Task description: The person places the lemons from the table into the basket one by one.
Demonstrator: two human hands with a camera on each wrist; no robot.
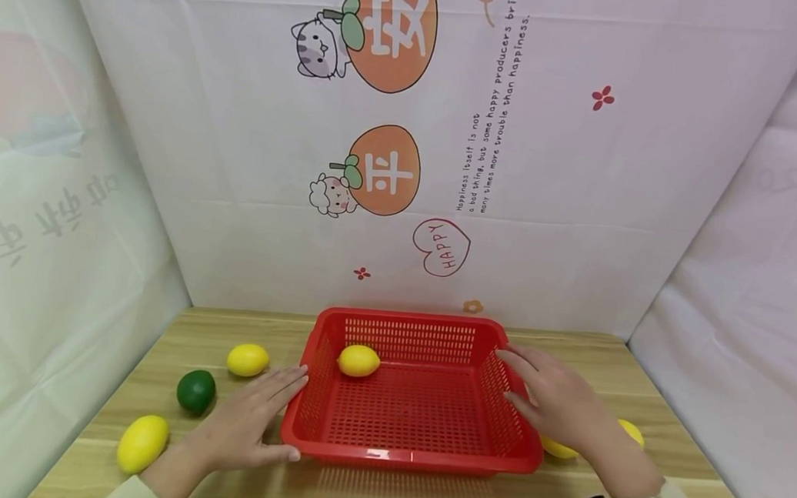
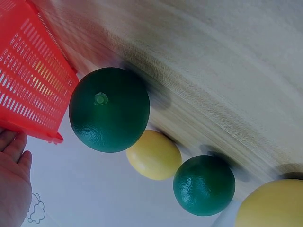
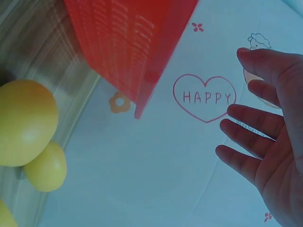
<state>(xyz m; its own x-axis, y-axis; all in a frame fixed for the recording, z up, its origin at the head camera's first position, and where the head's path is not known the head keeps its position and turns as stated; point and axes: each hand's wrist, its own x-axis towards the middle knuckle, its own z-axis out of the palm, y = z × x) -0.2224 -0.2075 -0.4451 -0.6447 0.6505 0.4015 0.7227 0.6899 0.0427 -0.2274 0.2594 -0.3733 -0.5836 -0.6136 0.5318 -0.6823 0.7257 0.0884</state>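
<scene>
A: What was on your feed, and how'd that basket look to handle?

B: Left to right from my end: a smooth yellow lemon-shaped fruit (image 1: 143, 444), a round dark-green fruit (image 1: 196, 392) and a second yellow fruit (image 1: 248, 360) on the wood-grain table (image 1: 270, 495). Then the red rectangular plastic mesh basket (image 1: 467, 462), upright mid-table, another yellow fruit (image 1: 359, 361) at its back left. I figured it was light, stiffish, maybe slick, so best held under the rim at both short sides, kept level so the fruit didn't roll.

A: And the hands?

B: Left hand (image 1: 236, 427) had fingers nearly straight at the left rim, no grip; couldn't tell if they touched. Right hand (image 1: 562, 395) had fingers loosely spread by the right rim, holding nothing, yellow fruits (image 1: 558, 448) partly hidden behind it.
</scene>
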